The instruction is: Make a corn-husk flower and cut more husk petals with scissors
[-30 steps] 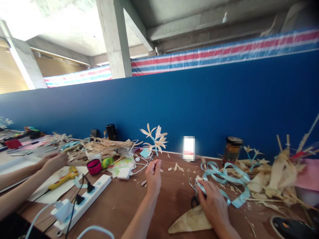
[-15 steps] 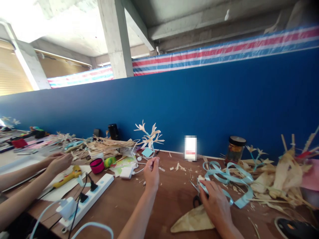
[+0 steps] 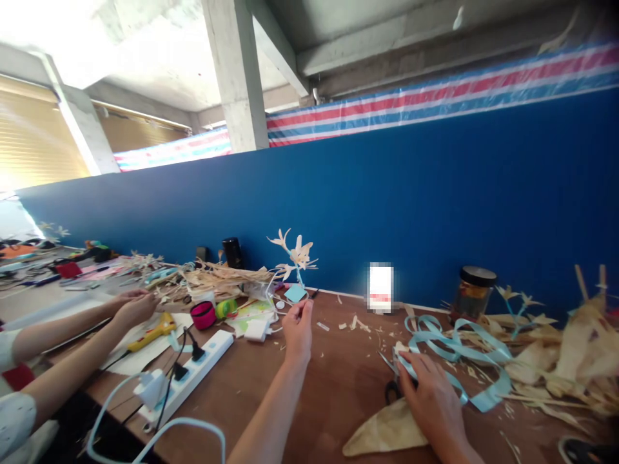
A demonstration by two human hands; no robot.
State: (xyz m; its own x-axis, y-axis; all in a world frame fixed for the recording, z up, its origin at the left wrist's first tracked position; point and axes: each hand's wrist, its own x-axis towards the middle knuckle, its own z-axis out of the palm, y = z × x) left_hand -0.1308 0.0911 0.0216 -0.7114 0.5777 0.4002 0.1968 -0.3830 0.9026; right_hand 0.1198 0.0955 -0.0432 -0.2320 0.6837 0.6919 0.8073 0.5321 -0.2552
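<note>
My left hand (image 3: 297,330) is closed in a pinch at the foot of a flower spray (image 3: 294,254) with pale dried-husk petals and a light blue stem. The grip point itself is partly hidden by the fingers. On the table to the right, my right hand (image 3: 430,390) is closed over a light blue ribbon (image 3: 452,341), whose loops spread beyond the knuckles. Dark-handled scissors (image 3: 392,390) lie beside its fingertips, blades pointing away. Under the wrist is a flat piece of dried husk (image 3: 382,430), partly covered.
A white power strip (image 3: 193,380) with plugs and cables lies to the left, near a yellow glue gun (image 3: 152,334). A co-worker's hands (image 3: 135,309) are at far left. A black-lidded jar (image 3: 472,296) and husks (image 3: 565,354) stand right. A blue partition (image 3: 387,193) rises behind.
The view has swung slightly left, so the table's things sit farther right. The flower spray has turned a little above my left hand. My right hand stays on the ribbon.
</note>
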